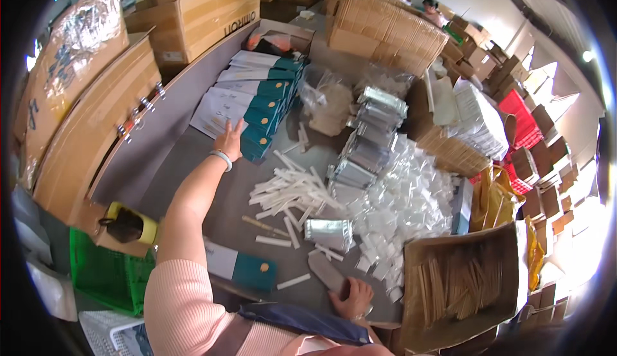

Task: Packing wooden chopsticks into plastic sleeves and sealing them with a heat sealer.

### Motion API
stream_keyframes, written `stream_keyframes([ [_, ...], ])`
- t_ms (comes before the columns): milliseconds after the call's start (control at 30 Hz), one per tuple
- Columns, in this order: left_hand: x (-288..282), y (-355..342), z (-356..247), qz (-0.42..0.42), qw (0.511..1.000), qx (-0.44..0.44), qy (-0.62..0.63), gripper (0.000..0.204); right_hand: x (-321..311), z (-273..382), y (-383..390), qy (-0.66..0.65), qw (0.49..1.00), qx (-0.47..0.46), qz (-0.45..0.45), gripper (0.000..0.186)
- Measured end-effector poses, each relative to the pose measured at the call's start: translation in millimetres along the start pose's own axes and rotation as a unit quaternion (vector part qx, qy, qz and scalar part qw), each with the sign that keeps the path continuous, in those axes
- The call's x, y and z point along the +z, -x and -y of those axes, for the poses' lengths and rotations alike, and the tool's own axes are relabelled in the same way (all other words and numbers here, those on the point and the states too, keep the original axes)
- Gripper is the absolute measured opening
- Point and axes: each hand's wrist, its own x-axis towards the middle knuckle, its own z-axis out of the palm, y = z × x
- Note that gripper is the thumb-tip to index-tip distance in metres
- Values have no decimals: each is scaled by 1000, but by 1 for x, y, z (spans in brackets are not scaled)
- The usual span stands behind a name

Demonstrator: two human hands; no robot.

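My left hand (229, 141), a band on its wrist, reaches out with fingers spread and touches the near end of a row of flat white-and-teal boxes (258, 115). They overlap one another toward the far left of the table. My right hand (353, 299) rests at the near table edge, thumb apart from the fingers. Beside it lies a flat grey piece with a rounded end (326, 272). A single white-and-teal box (247, 268) lies flat near the front edge, under my left arm. Loose white strips (289, 192) are heaped mid-table.
Silver packets (369, 140) are stacked right of centre, with one packet (328, 232) lying nearer. Small clear sachets (405, 208) spread beside them. An open carton (463, 285) holding thin brown strips stands at right. A green crate (106, 272) sits at left; large cartons surround the table.
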Motion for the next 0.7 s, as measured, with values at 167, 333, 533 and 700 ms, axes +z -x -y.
stream_keyframes([
  [167,-24,99,-2,30,975,199,95,72,0,-9,-13,-12,999,0,47,66],
  [333,-55,218,-26,115,939,233,225,42,-42,3,-25,-62,994,-11,87,65],
  [533,-28,280,-51,41,935,194,294,32,-53,19,-31,-53,991,-56,108,65],
  [700,-2,311,-79,-16,981,109,160,67,-60,36,-37,-42,988,-100,112,64],
])
